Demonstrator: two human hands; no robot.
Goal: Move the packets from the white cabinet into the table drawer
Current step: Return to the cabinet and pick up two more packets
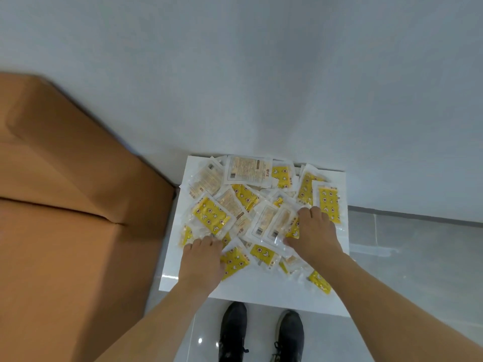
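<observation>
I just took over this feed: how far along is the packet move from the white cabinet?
Done: nothing visibly; the packets cover the white cabinet top in a loose pile, and no drawer is in view. In hand: the left hand and right hand are down on the pile's near edge, gathering packets. Left: lifting them and carrying the whole pile, probably in several loads, to the drawer.

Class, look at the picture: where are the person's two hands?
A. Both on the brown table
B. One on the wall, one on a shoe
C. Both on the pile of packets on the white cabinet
C: the left hand and the right hand both rest on the packets heaped on the white cabinet.
</observation>
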